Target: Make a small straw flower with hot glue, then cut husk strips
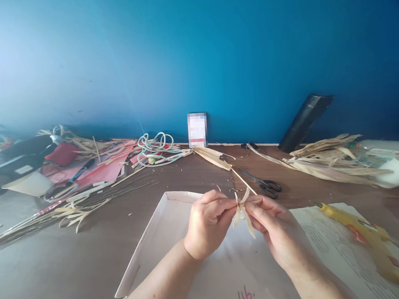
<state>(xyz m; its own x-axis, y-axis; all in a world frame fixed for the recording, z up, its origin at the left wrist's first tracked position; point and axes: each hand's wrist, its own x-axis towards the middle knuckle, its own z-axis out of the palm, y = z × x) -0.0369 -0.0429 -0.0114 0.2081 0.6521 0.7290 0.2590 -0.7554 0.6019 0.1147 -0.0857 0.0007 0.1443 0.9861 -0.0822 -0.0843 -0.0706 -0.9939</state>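
Above a white box lid (163, 224), a small pale flower of dried husk strips (244, 212) is held between my two hands. My left hand (209, 221) pinches one of its petals from the left, with thumb and forefinger together. From the other side, my right hand (273, 226) pinches the flower near its centre with the fingers closed. Several narrow petals spread up and down between the fingertips. A thin pale stick (244, 180) runs from behind my right fingers toward a dried husk piece (216, 158). Fingertips partly hide the flower's middle.
Black scissors (269, 188) lie beyond my right hand. A yellow glue gun (363, 234) rests on a printed sheet (319, 232) at the right. Dried husks (329, 164), a coiled pale cable (155, 150), thin wires (97, 196) and a propped phone (197, 129) are around.
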